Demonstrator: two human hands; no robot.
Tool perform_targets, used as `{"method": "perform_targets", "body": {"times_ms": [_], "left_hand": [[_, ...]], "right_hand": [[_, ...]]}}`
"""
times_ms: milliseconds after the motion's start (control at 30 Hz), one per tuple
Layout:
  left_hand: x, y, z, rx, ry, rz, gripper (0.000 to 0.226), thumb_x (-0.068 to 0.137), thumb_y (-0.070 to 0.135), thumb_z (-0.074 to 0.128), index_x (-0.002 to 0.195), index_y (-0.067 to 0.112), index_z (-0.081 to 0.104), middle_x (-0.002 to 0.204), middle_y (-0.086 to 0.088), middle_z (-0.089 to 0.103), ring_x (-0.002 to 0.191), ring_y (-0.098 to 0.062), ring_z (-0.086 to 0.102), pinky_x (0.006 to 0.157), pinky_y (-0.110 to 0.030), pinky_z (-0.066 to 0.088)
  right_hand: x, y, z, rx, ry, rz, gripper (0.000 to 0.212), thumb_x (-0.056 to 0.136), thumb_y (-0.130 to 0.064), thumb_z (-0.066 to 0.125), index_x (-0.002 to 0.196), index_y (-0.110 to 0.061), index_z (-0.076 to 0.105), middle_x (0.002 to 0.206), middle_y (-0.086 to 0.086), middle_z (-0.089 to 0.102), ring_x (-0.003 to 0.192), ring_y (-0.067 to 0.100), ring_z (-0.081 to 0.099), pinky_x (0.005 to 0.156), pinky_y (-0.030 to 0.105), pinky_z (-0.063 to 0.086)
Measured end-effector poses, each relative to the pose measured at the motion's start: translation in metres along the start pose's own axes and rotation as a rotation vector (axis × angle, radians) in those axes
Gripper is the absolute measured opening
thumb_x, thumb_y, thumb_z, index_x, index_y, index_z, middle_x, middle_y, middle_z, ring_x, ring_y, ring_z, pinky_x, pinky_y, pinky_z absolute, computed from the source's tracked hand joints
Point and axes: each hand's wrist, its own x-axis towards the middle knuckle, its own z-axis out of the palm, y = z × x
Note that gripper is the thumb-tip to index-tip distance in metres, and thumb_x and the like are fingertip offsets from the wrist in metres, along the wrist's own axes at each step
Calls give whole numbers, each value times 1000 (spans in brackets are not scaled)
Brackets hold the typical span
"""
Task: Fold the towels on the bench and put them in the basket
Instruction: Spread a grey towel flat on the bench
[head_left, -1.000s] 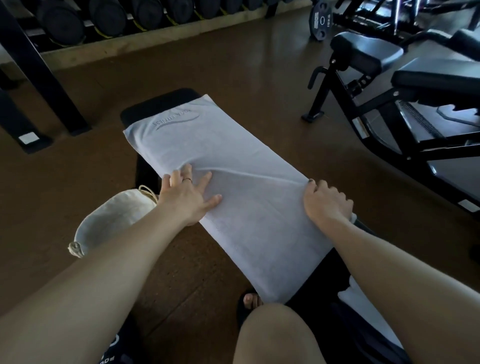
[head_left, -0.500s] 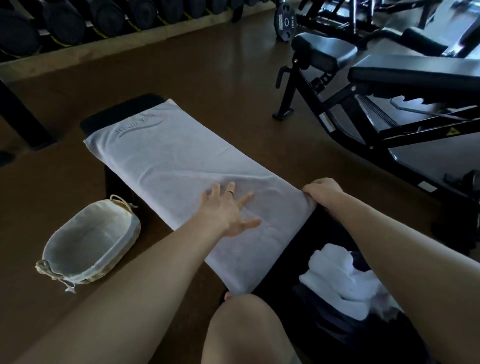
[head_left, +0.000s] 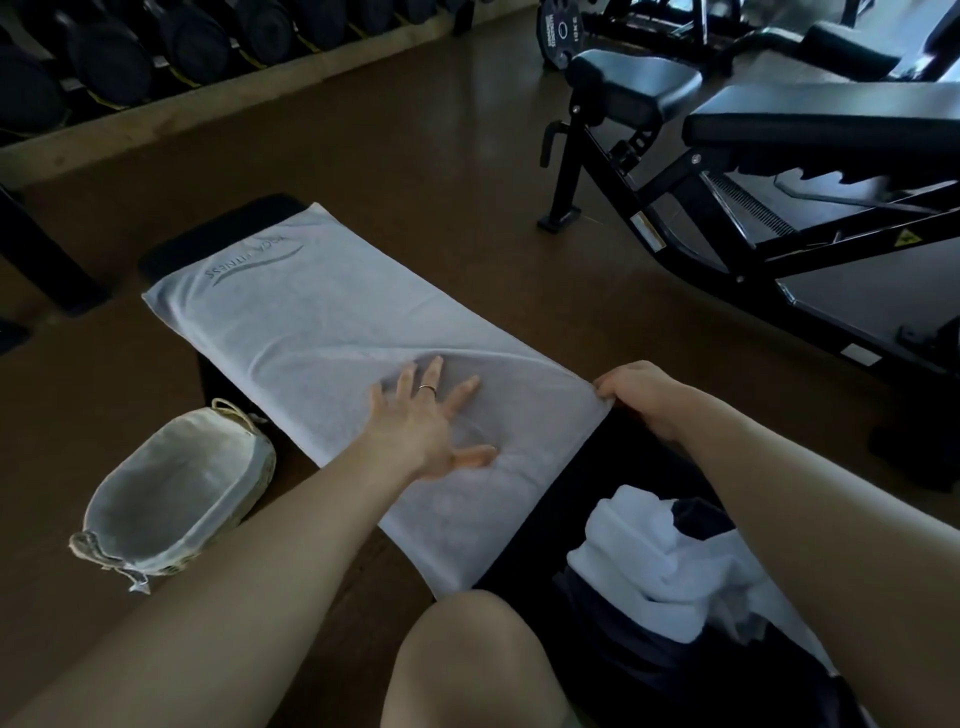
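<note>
Lying flat along the black padded bench (head_left: 218, 228), the long white cotton towel (head_left: 332, 332) has a grey logo at its far end. The left hand (head_left: 423, 431) presses on it, palm down, fingers spread straight. The right hand (head_left: 641, 397) pinches the towel's near right corner with curled fingers. A cloth-lined woven oval basket (head_left: 176, 493) sits on the brown floor just left of the bench. Crumpled white towels (head_left: 654, 556) lie by the right forearm.

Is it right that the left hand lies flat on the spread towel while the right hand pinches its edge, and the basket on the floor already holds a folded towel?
No. The head view shows the basket empty. The left hand lies flat on the spread towel; the right hand pinches its edge.
</note>
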Motion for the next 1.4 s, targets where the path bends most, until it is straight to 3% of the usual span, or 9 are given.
{"method": "perform_targets", "body": {"times_ms": [200, 300, 400, 533, 767, 933, 1067, 1233, 1400], "left_hand": [[5, -4, -4, 2, 3, -3, 113, 71, 96, 44, 157, 49, -12, 169, -7, -19, 156, -35, -15, 123, -63, 2], [9, -7, -8, -21, 35, 12, 112, 72, 95, 44, 158, 47, -9, 170, -6, -16, 156, -34, -15, 123, -62, -2], [14, -17, -6, -42, 126, 10, 99, 80, 92, 33, 160, 45, -2, 171, -7, -3, 157, -33, -6, 124, -58, -1], [13, -50, 0, -76, 201, -52, 90, 88, 83, 27, 162, 37, 5, 170, -3, 10, 156, -30, 7, 124, -52, 5], [10, -110, -2, -119, 107, -129, 76, 94, 79, 20, 160, 48, 0, 171, -1, -11, 157, -28, -9, 126, -50, -4], [11, -134, 1, -36, 261, -50, 72, 100, 70, 18, 162, 39, -2, 171, -5, -9, 157, -28, -9, 126, -50, -5], [18, -141, 15, -50, 197, 74, 73, 99, 72, 17, 161, 43, -8, 170, 3, -17, 156, -21, -18, 125, -50, -10], [26, -150, 17, -74, 168, 41, 83, 87, 86, 23, 155, 56, -12, 167, 4, -28, 152, -23, -30, 121, -56, -17], [27, -148, 23, -94, 217, 33, 93, 80, 90, 21, 155, 52, -17, 167, 3, -29, 152, -21, -31, 121, -55, -17]], "right_hand": [[-8, -8, 8, -601, 201, -135, 31, 100, -12, 54, 130, -4, 57, 132, 17, 60, 117, 34, 60, 94, 41, 51], [-17, -33, 33, -775, 424, -534, 43, 100, -17, 57, 142, -15, 50, 135, 11, 57, 121, 31, 57, 97, 44, 50], [-25, -51, 79, -680, 174, -841, 43, 104, -23, 49, 147, -22, 50, 140, 6, 57, 125, 28, 55, 101, 45, 49], [-22, -52, 114, -855, 194, -856, 41, 107, -32, 39, 145, -24, 51, 146, 1, 51, 133, 25, 45, 109, 42, 40], [-13, -97, 149, -873, 180, -1025, 44, 106, -29, 41, 148, -21, 52, 152, 1, 51, 143, 21, 42, 117, 39, 34], [1, -104, 172, -936, 181, -1166, 45, 107, -33, 37, 144, -19, 58, 151, 3, 53, 139, 24, 47, 116, 37, 34], [25, -99, 175, -1035, 146, -1154, 58, 103, -43, 24, 152, -22, 48, 161, 6, 42, 148, 26, 37, 122, 43, 29], [42, -130, 171, -994, 201, -857, 57, 109, -45, 24, 164, -33, 18, 173, 0, 12, 159, 24, 8, 128, 41, 8], [39, -139, 187, -1114, 24, -1083, 72, 97, -57, 3, 164, -35, 15, 173, 0, 9, 160, 21, 4, 129, 42, 6]]}}
